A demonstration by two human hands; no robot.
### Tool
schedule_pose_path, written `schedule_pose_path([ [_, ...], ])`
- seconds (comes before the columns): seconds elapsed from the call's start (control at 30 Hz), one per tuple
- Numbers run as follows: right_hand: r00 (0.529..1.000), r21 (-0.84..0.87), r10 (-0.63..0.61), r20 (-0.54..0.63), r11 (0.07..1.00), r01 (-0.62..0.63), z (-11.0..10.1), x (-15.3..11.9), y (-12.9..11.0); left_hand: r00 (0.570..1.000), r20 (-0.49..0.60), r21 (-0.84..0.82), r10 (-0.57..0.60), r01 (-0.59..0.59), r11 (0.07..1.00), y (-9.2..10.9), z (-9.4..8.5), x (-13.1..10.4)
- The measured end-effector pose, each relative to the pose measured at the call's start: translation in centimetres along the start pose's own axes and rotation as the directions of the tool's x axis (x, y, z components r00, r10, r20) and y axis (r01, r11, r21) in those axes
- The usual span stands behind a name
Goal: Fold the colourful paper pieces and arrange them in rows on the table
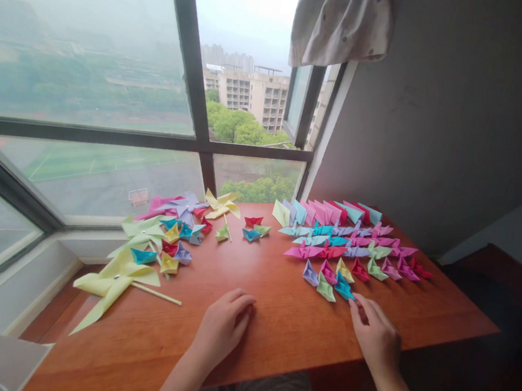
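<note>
My right hand (376, 332) pinches the near corner of a blue paper boat (343, 286) between thumb and fingertips. Right beside that boat stand a light green paper boat (326, 287) and a purple one (310, 273), with a magenta boat (327, 272) and a yellow boat (344, 270) just behind. My left hand (228, 318) rests on the table with its fingers curled in, and nothing shows in it. Rows of folded paper cranes (330, 243) lie beyond the right-hand boats.
Pale green pinwheels (116, 280) and a yellow pinwheel (221, 204) lie left on the wooden table (271, 321), around several paper boats (169, 264). Three boats (252, 235) sit at the back middle. A window (85, 135) borders the table; a grey wall (417, 125) stands right.
</note>
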State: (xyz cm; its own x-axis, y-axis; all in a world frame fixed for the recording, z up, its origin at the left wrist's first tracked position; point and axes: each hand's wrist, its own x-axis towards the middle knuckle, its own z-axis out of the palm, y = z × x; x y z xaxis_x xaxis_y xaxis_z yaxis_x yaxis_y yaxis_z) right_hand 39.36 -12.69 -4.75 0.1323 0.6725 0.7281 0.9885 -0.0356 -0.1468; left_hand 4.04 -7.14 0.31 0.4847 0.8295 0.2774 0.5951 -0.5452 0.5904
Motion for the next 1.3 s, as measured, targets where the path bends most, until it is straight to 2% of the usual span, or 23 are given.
schedule_pose_path([
  [0.2,0.999,0.058,0.034,-0.031,0.998,-0.033,-1.1,0.5,-1.2,1.0,0.007,-0.023,-0.009,0.009,1.0,0.0,0.0,0.0],
  [0.33,0.999,0.232,0.014,-0.04,0.973,-0.004,-1.7,0.5,-4.0,0.999,0.012,-0.065,-0.031,0.032,0.997,0.0,-0.1,0.1],
  [0.47,0.996,0.449,-0.074,0.054,0.892,0.041,-1.5,0.5,-8.6,0.997,0.014,-0.122,-0.069,0.071,0.99,0.2,-0.3,0.2],
  [0.57,0.975,0.56,-0.155,0.157,0.827,0.042,-0.8,0.6,-11.7,0.996,0.016,-0.141,-0.089,0.091,0.986,0.1,-0.3,0.3],
  [0.7,0.933,0.602,-0.213,0.29,0.799,-0.004,0.0,0.8,-13.8,0.995,0.024,-0.176,-0.098,0.101,0.979,-0.5,-0.5,1.0],
  [0.83,0.915,0.618,-0.179,0.362,0.781,-0.092,0.4,0.9,-13.7,0.992,-0.059,-0.131,-0.115,0.106,0.986,-1.8,-1.1,3.5],
  [1.1,0.924,0.639,-0.066,0.378,0.74,-0.209,0.4,0.8,-13.3,0.952,-0.248,0.03,-0.18,0.193,0.981,-4.9,-2.3,11.8],
  [1.3,0.903,0.654,-0.104,0.418,0.724,-0.22,0.3,0.9,-13.2,0.952,-0.238,0.144,-0.191,0.229,0.963,-5.9,-2.3,15.0],
])
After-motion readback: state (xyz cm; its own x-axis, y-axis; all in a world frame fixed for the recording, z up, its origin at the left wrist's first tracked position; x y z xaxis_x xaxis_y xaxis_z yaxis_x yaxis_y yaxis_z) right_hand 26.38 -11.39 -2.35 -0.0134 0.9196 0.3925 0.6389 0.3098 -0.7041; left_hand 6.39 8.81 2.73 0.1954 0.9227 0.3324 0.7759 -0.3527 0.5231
